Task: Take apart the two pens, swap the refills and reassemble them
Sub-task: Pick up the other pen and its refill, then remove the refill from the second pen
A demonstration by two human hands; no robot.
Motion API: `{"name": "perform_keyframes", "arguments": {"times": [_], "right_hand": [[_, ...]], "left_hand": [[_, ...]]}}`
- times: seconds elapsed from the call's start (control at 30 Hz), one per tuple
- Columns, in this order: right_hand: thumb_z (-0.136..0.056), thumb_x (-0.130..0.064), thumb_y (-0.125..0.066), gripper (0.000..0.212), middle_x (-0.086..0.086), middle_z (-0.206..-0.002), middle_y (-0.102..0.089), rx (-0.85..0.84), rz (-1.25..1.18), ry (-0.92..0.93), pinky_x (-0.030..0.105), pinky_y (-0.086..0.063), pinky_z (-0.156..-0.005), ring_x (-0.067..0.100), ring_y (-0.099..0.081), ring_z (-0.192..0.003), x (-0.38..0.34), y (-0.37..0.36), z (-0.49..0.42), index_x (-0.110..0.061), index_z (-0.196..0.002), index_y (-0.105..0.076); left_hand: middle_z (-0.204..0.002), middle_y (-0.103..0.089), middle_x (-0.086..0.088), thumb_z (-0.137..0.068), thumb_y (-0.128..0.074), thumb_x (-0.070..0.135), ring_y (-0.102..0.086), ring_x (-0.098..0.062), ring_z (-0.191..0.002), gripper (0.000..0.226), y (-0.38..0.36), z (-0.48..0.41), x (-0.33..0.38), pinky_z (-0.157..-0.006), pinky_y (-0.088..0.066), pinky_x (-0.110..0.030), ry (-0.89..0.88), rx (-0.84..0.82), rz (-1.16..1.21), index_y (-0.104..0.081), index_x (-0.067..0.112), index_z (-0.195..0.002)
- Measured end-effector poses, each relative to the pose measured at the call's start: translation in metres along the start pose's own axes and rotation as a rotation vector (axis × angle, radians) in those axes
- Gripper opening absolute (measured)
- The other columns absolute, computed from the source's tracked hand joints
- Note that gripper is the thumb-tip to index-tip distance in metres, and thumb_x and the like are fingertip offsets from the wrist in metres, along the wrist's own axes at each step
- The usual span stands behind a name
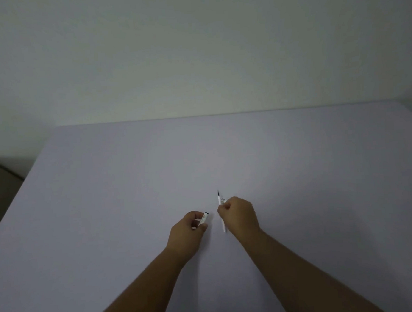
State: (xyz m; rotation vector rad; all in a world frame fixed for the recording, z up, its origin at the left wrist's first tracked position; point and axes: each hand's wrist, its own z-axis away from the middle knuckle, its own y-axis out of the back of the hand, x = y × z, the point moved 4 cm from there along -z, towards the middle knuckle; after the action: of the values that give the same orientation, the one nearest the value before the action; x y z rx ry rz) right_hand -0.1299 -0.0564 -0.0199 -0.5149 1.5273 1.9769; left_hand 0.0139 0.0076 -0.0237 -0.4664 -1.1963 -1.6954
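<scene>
My left hand (pixel 189 230) is closed around a white pen barrel (pixel 204 218) whose dark open end points up and to the right. My right hand (pixel 239 215) pinches a thin white refill (pixel 219 200); its dark tip points away from me and its tail (pixel 224 226) sticks out below the fingers. A small silvery part (pixel 223 200) shows at my right fingertips beside the refill. The two hands are a short gap apart above the table. A second pen is not visible.
The pale lilac table (pixel 130 183) fills the lower view, with its far edge against a white wall (pixel 194 49). A dark brown box or cabinet (pixel 1 188) stands off the table's left side.
</scene>
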Motion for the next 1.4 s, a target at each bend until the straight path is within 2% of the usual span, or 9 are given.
{"name": "perform_keyframes", "arguments": {"times": [0.13,0.2,0.3,0.5,0.87,1.0,1.17,1.33,1.4], "right_hand": [[-0.084,-0.026,-0.061,0.018,0.006,-0.085,-0.071,0.061,-0.419,-0.069,0.035,-0.050,-0.082,0.023,-0.064,-0.085,-0.002,0.019,-0.006,-0.010,-0.086,-0.068],[-0.083,-0.026,-0.061,0.013,-0.001,-0.073,-0.067,0.054,-0.521,-0.094,0.035,-0.051,-0.077,0.019,-0.063,-0.074,-0.002,0.022,-0.004,-0.016,-0.076,-0.065],[-0.082,-0.025,-0.061,0.017,-0.005,-0.066,-0.065,0.045,-0.595,-0.117,0.030,-0.049,-0.068,0.012,-0.057,-0.062,0.000,0.023,-0.001,-0.021,-0.066,-0.062],[-0.083,-0.025,-0.061,0.016,-0.006,-0.062,-0.061,0.134,-0.677,-0.147,0.032,-0.045,-0.066,0.012,-0.052,-0.057,0.008,0.033,0.005,-0.017,-0.069,-0.064],[-0.079,-0.031,-0.066,0.018,-0.010,-0.060,-0.059,-0.051,-0.519,-0.032,0.020,-0.038,-0.057,0.006,-0.051,-0.058,0.008,0.030,0.012,-0.014,-0.073,-0.070],[-0.079,-0.030,-0.068,0.019,-0.007,-0.059,-0.056,0.000,-0.632,-0.053,0.023,-0.041,-0.062,0.009,-0.049,-0.058,0.008,0.044,0.006,-0.015,-0.069,-0.068],[-0.079,-0.030,-0.069,0.022,-0.004,-0.067,-0.064,-0.128,-0.483,0.010,0.024,-0.043,-0.063,0.010,-0.054,-0.062,0.008,0.040,0.008,-0.008,-0.076,-0.073],[-0.081,-0.037,-0.065,0.023,-0.006,-0.068,-0.067,-0.074,-0.528,-0.072,0.029,-0.047,-0.069,0.013,-0.058,-0.065,0.017,0.044,0.002,-0.019,-0.069,-0.070],[-0.085,-0.028,-0.058,0.022,-0.001,-0.070,-0.065,-0.007,-0.257,-0.037,0.031,-0.046,-0.071,0.021,-0.059,-0.073,0.023,0.047,-0.004,-0.018,-0.067,-0.065]], "left_hand": [[-0.086,-0.059,0.012,-0.089,-0.056,0.029,-0.056,-0.011,-0.083,0.011,-0.002,0.001,0.006,-0.071,-0.044,-0.025,-0.025,-0.019,0.021,-0.059,0.033,-0.099],[-0.082,-0.055,0.016,-0.089,-0.057,0.028,-0.054,-0.007,-0.078,0.011,-0.004,0.002,0.009,-0.063,-0.044,-0.022,-0.041,-0.024,0.020,-0.057,0.037,-0.095],[-0.081,-0.055,0.017,-0.089,-0.057,0.027,-0.053,-0.004,-0.075,0.011,-0.007,0.004,0.014,-0.063,-0.043,-0.022,-0.061,-0.033,0.025,-0.056,0.038,-0.093],[-0.084,-0.056,0.015,-0.089,-0.056,0.029,-0.054,-0.008,-0.080,0.010,-0.011,0.008,0.016,-0.071,-0.044,-0.026,-0.065,-0.039,0.031,-0.057,0.037,-0.095],[-0.081,-0.056,0.015,-0.089,-0.057,0.029,-0.053,-0.005,-0.076,0.012,-0.013,0.012,0.028,-0.065,-0.043,-0.023,-0.110,-0.015,0.050,-0.060,0.032,-0.101],[-0.080,-0.056,0.014,-0.087,-0.059,0.027,-0.052,-0.004,-0.075,0.010,-0.014,0.012,0.027,-0.065,-0.044,-0.020,-0.113,-0.018,0.045,-0.058,0.036,-0.093],[-0.081,-0.055,0.017,-0.089,-0.057,0.028,-0.053,-0.004,-0.075,0.010,-0.019,0.010,0.032,-0.062,-0.042,-0.017,-0.132,-0.020,0.010,-0.058,0.035,-0.096],[-0.080,-0.054,0.015,-0.089,-0.057,0.027,-0.053,-0.010,-0.078,0.016,-0.018,0.009,0.029,-0.062,-0.041,-0.019,-0.118,-0.015,0.021,-0.060,0.028,-0.105],[-0.081,-0.053,0.014,-0.088,-0.057,0.026,-0.053,-0.011,-0.078,0.021,-0.016,0.009,0.028,-0.062,-0.042,-0.019,-0.112,-0.009,0.030,-0.059,0.026,-0.109]]}}
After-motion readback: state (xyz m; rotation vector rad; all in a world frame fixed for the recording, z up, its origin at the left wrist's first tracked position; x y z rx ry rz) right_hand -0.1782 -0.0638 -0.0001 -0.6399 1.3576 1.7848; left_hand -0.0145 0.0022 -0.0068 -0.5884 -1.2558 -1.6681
